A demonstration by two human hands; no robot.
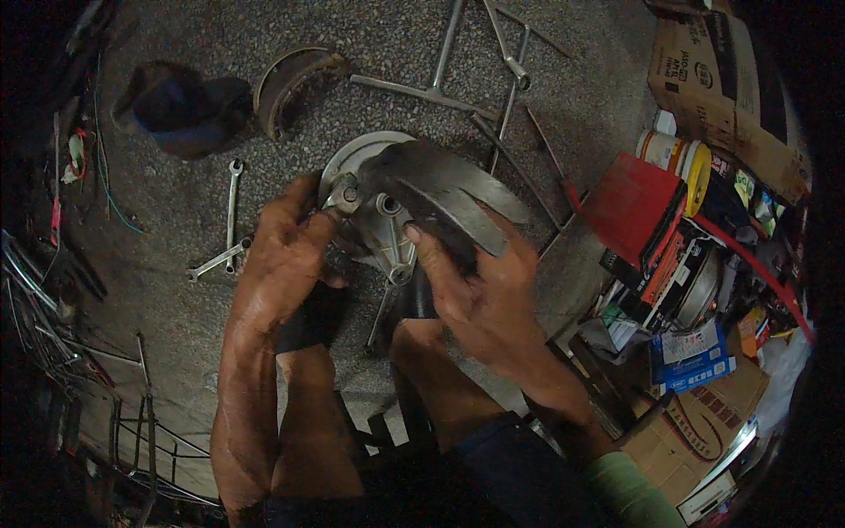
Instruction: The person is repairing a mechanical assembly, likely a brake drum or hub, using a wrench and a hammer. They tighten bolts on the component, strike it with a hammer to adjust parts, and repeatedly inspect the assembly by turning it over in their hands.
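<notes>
Between my knees I hold a round metal brake plate [354, 151] just above the floor. My left hand [286, 242] is closed round its left side, with the thumb near a bolt-like boss. My right hand [480, 282] grips a curved dark grey piece with bright edges [440, 180] that lies over the plate's right side; whether it is fixed to the plate I cannot tell. The right thumb presses beside a small metal arm [399, 251] on the plate. A curved brake shoe [295, 84] lies on the floor beyond my left hand.
Two wrenches [232, 207] lie left of my left hand. A dark blue cloth item [180, 110] is at far left. Metal T-handled bars [436, 92] lie ahead. On the right stand a red box [635, 207], a tub [673, 151] and cardboard boxes [704, 431]. Metal racks [150, 436] crowd the left.
</notes>
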